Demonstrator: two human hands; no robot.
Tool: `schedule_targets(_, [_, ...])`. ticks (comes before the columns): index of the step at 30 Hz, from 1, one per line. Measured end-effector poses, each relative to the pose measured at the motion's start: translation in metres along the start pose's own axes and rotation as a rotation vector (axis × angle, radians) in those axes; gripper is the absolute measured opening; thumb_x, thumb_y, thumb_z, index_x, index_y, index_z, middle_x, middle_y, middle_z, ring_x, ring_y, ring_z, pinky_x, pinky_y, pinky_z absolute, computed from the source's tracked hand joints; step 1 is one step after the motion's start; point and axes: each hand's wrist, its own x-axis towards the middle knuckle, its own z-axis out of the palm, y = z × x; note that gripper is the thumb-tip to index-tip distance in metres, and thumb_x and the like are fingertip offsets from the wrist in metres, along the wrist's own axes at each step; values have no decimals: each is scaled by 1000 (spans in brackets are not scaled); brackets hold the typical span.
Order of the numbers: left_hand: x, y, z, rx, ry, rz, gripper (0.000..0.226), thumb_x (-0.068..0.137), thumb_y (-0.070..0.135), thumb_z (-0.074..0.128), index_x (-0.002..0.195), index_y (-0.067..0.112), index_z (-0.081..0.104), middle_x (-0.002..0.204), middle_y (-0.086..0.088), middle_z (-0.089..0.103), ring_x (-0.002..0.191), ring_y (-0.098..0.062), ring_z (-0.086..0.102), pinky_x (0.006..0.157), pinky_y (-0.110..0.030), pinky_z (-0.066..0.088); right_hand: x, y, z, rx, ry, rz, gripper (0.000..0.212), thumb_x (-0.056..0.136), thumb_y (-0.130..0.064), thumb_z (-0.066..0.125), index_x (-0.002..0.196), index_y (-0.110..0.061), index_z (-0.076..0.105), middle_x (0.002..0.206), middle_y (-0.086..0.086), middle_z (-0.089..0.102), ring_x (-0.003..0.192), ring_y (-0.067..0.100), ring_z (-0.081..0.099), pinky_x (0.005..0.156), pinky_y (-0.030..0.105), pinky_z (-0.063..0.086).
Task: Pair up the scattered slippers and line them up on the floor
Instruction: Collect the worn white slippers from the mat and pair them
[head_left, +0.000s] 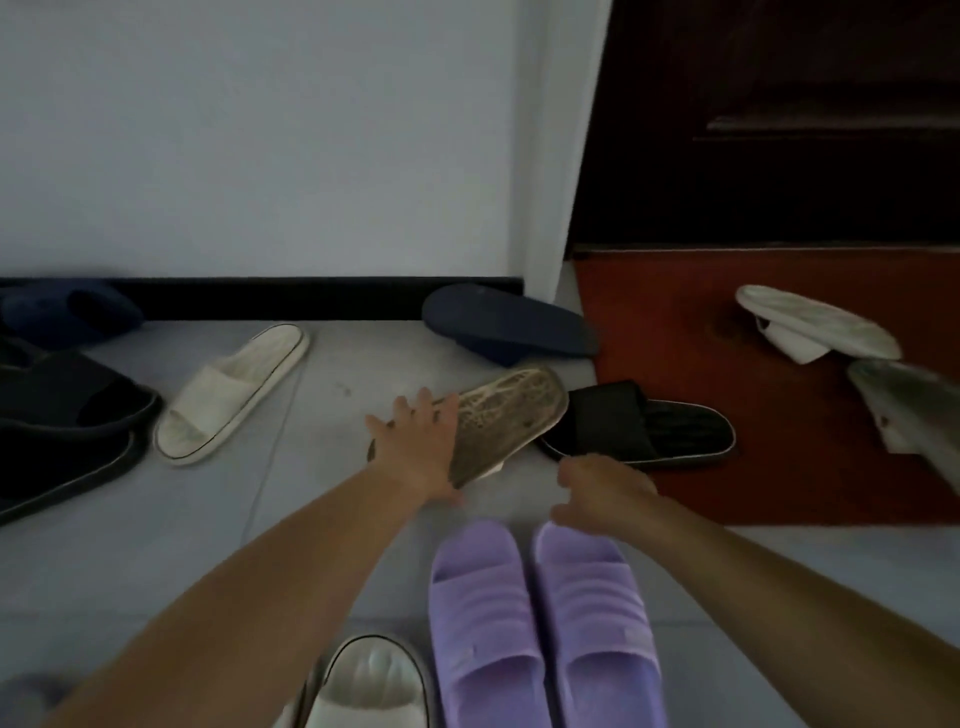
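An overturned beige slipper (514, 410) lies sole up in the middle of the floor. My left hand (415, 447) rests flat on its heel end, fingers spread and straight. A black slide (639, 426) sits just right of it, half on the red mat. My right hand (602, 488) hovers at the black slide's near edge, its fingers loosely curled with nothing in them. A purple pair (540, 618) stands side by side in front of me. One white slipper (234, 389) lies to the left, and another white one (374, 686) sits at the bottom edge.
A navy slipper (504, 325) leans against the black baseboard. Dark slippers (62, 400) are piled at the far left. On the red mat (675, 322) by the dark door, a white slipper (815, 325) lies upside down beside a grey shark-shaped one (909, 410).
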Motion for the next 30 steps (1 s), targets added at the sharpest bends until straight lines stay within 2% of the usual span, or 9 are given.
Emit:
schedule_targets(2, [12, 0, 19, -15, -4, -62, 136, 58, 64, 74, 143, 25, -25, 157, -12, -10, 143, -42, 1, 104, -69, 17, -1, 1, 10, 4, -6, -20, 54, 84, -41, 57, 131, -19, 43, 134, 7, 47, 120, 29, 49, 95, 40, 46])
schedule_targets(4, [22, -4, 31, -33, 31, -89, 141, 53, 67, 74, 141, 27, -29, 155, -12, -1, 140, -40, 11, 104, -68, 21, -2, 5, 18, 12, -8, -30, 52, 85, -39, 57, 131, -20, 41, 134, 8, 44, 122, 30, 47, 95, 40, 43])
schedule_targets(9, [26, -14, 36, -115, 154, -36, 134, 44, 68, 65, 141, 33, -22, 140, -12, 21, 125, -39, 33, 100, -58, 30, -1, 18, 23, 70, 56, -14, 56, 86, -35, 58, 134, -19, 35, 134, 11, 39, 122, 32, 46, 92, 40, 44])
schedule_targets(12, [9, -11, 33, -270, 195, -32, 131, 40, 64, 68, 142, 35, -9, 134, -11, 30, 119, -37, 35, 95, -53, 39, 1, 26, 21, 92, 231, -27, 64, 84, -36, 61, 136, -22, 28, 131, 10, 40, 118, 30, 46, 88, 39, 44])
schedule_targets(20, [-44, -21, 11, -565, -50, -17, 120, 46, 58, 77, 138, 44, 1, 137, -5, 28, 126, -30, 31, 101, -47, 39, 4, 17, 21, -225, 528, -173, 95, 77, -42, 66, 146, -28, 2, 149, 9, 18, 135, 28, 26, 107, 40, 30])
schedule_targets(22, [-52, -34, 1, -749, -249, -42, 118, 42, 60, 76, 138, 45, 9, 135, -4, 37, 121, -26, 43, 102, -42, 42, 1, 7, 15, -248, 570, -263, 85, 75, -43, 67, 143, -28, 18, 149, 8, 21, 137, 28, 25, 110, 41, 24])
schedule_targets(25, [-61, -50, -4, -1009, -471, -53, 101, 40, 65, 73, 129, 40, 33, 125, 2, 53, 109, -20, 57, 97, -38, 47, -2, -9, 6, -200, 637, -434, 44, 75, -40, 67, 114, -27, 54, 139, 5, 41, 130, 25, 34, 110, 42, 21])
schedule_targets(27, [-63, -58, -4, -1149, -467, -82, 71, 48, 75, 63, 107, 37, 52, 108, 3, 66, 100, -19, 62, 94, -35, 47, -3, -12, 2, -155, 603, -456, 29, 77, -39, 65, 103, -28, 58, 131, -1, 46, 126, 21, 36, 108, 38, 17])
schedule_targets(30, [-52, -71, -5, -1622, -363, -314, 70, 69, 80, 45, 109, 23, 56, 99, -11, 72, 85, -29, 65, 75, -34, 48, -7, -9, -3, 59, 529, -370, 22, 77, -34, 66, 95, -31, 54, 108, -10, 51, 111, 17, 42, 96, 31, 19])
